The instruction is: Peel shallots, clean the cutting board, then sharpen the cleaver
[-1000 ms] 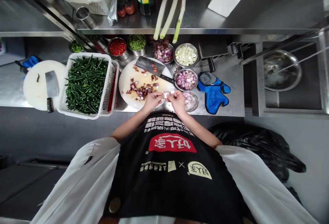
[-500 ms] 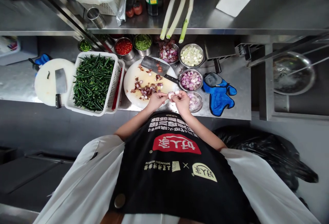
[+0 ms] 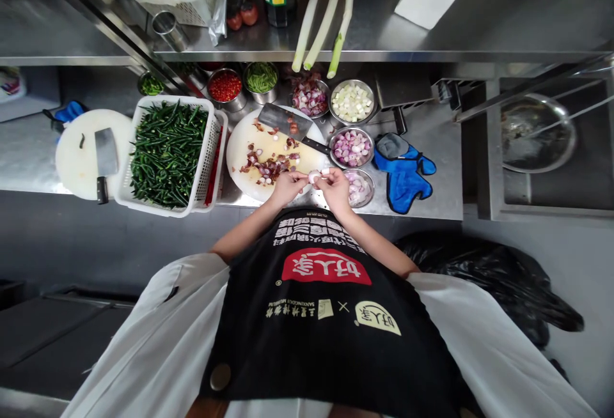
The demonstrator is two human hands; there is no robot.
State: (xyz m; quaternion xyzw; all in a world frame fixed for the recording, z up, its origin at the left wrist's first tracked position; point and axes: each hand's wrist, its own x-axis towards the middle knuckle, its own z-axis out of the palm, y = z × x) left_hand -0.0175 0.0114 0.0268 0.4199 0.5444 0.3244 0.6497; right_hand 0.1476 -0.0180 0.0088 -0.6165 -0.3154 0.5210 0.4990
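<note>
Over the front right edge of a round white cutting board [image 3: 240,165], my left hand [image 3: 289,186] and my right hand [image 3: 336,189] meet at a pale shallot [image 3: 314,176]. The fingers of my right hand are closed on the shallot. My left hand pinches at its left side; what lies between those fingertips is too small to tell. Shallot skins and pieces [image 3: 271,167] are scattered on the board. A cleaver [image 3: 283,121] lies across the back, its handle pointing right. Bowls of peeled shallots [image 3: 352,148] and sliced shallots [image 3: 359,188] stand beside my right hand.
At left are a basket of green chilies [image 3: 167,153] and a second board [image 3: 71,156] with a cleaver [image 3: 105,153]. Blue gloves [image 3: 405,172] lie at right, before a sink [image 3: 570,191]. Leeks [image 3: 321,15] overhang the shelf edge [image 3: 384,56] behind.
The whole view has shifted slightly, so things appear a little further left. Both hands remain together at the shallot, with only slight finger movement.
</note>
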